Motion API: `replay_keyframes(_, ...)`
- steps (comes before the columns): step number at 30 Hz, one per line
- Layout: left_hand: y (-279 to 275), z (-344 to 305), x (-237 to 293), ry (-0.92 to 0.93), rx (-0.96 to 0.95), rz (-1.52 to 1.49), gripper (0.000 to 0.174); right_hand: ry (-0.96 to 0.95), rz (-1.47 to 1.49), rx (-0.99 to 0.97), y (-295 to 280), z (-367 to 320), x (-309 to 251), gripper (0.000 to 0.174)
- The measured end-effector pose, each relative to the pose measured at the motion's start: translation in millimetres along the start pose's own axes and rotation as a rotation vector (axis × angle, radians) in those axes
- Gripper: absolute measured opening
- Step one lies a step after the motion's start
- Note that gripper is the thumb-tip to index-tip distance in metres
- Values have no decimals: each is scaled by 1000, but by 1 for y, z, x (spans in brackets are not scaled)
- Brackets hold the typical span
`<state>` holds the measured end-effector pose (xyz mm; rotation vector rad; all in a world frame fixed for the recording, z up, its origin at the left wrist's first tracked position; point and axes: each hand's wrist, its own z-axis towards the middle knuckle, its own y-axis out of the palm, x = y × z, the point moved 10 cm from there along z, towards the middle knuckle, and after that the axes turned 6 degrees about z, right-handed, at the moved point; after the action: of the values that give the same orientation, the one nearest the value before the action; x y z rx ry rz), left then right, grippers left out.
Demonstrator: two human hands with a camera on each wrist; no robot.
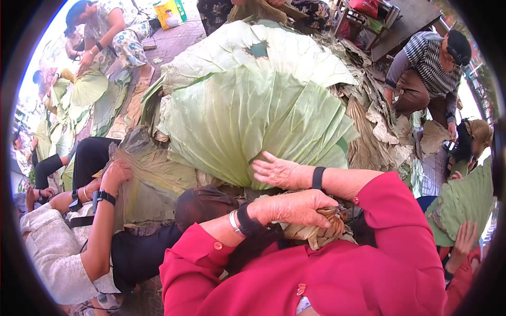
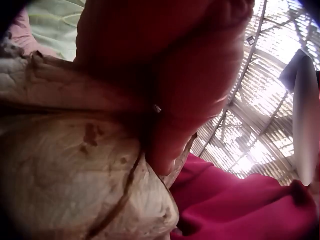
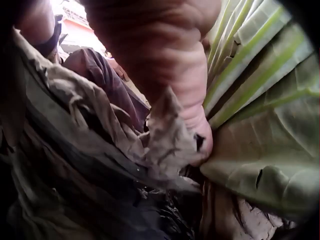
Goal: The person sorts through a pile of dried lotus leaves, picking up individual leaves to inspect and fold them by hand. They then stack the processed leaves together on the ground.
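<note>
My left hand point(image 1: 303, 207) grips a bundle of dry brown leaves point(image 1: 314, 235) close to the chest; in the left wrist view the fingers point(image 2: 200, 85) curl over its wrinkled, spotted top. My right hand point(image 1: 282, 171) rests with spread fingers on the gathered base of a broad pale-green leaf point(image 1: 253, 116), which fans out in front of me with radiating veins. In the right wrist view the right hand point(image 3: 175, 75) lies between this green leaf point(image 3: 265, 135) and grey, crumpled dry leaves point(image 3: 85, 115). A paler leaf point(image 1: 226, 52) with a torn hole lies behind the fan.
Dry leaves point(image 1: 369, 126) are heaped on the right. At left a person's hand point(image 1: 118, 171) holds a brown leaf point(image 1: 158, 179). Other people sit around with leaves, one in a striped top point(image 1: 427, 63). A wooden stand point(image 1: 363, 23) is at the back. A woven brim point(image 2: 265, 100) spreads overhead.
</note>
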<state>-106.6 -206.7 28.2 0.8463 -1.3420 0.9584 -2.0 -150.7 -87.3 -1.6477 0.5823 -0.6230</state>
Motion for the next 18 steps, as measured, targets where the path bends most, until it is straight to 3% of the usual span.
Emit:
replay_keyframes(1, -3, -1, 1, -12, -2, 59, 25, 37, -26, -70, 13, 7, 2, 50)
replay_keyframes(3, -5, -2, -4, -70, -47, 137, 25, 71, -102, 104, 2, 12, 6, 38)
replay_keyframes(4, -6, -4, -4, -60, -44, 144, 25, 68, -112, 97, -1, 12, 8, 38)
replay_keyframes(6, -8, -7, -6, -37, -6, 91, 30, 119, 27, -76, 5, 9, 14, 21)
replay_keyframes(7, -7, -8, -6, -33, -4, 91, 30, 117, 25, -80, 1, 7, 15, 21)
replay_keyframes(9, -10, -10, 0, 12, 50, 66, 31, 210, 95, 72, -25, 0, 30, 10)
replay_keyframes(13, -3, -12, 3, -11, -26, -4, 27, 428, 308, 321, -120, -25, 73, 11)
replay_keyframes(16, 0, -15, 8, -25, -49, -92, 27, 690, 833, 677, -187, -79, 138, 20)
replay_keyframes(18, 0, -15, 7, -21, -39, -94, 26, 696, 751, 1031, -247, -127, 171, 23)
